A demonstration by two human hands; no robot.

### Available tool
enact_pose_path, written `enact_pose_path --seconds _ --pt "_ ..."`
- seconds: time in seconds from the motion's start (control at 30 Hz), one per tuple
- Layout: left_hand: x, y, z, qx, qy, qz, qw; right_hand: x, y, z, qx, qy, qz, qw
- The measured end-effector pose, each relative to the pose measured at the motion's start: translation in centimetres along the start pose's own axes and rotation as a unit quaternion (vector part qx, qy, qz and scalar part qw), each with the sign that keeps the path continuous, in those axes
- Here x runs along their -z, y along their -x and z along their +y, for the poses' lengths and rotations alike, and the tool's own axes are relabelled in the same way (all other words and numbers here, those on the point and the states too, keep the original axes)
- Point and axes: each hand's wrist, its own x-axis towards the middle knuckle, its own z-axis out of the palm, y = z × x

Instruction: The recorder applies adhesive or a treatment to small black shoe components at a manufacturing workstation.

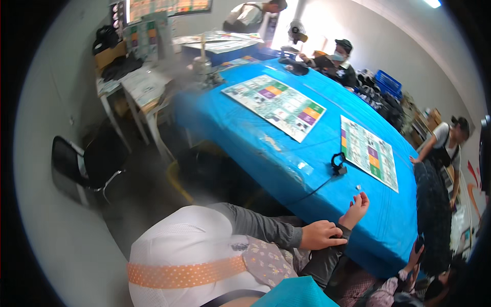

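My left hand [321,236] reaches across my body and is closed on the dark grey sleeve cuff [343,234] at my right wrist. Beyond the cuff, my right hand [357,209] is raised by the table edge, its fingers loosely bent and apart, with nothing visible in them. Just past its fingertips a tiny white scrap [358,187] lies on the blue-covered table [245,148]. Farther in sits a black ring-shaped device [338,163] with a thin cable running toward the near edge. Two printed boards [276,106] [369,152] lie flat behind it.
A person in a mask [337,64] is at the table's far side; another [445,140] leans at the right beside a dark pile [432,215]. Someone's hand [415,256] shows at lower right. A black chair [76,166] and white tables [143,87] stand left.
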Motion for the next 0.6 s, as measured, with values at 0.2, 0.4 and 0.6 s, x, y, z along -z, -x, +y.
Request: enact_pose_path --seconds 0.2,0.4,0.6 --pt "0.6 -1.2 -1.7 0.036 -0.082 -0.007 0.996 0.6 -1.4 3.4 -0.077 -0.008 -0.054 0.996" --pt "1.2 -1.8 -4.5 0.003 -0.108 0.075 0.991 0.3 1.7 5.2 0.081 0.027 -0.192 0.978" --pt "3.3 -2.4 -5.6 0.078 -0.108 -0.022 0.991 -2.8 4.3 5.3 0.135 0.066 -0.213 0.965"
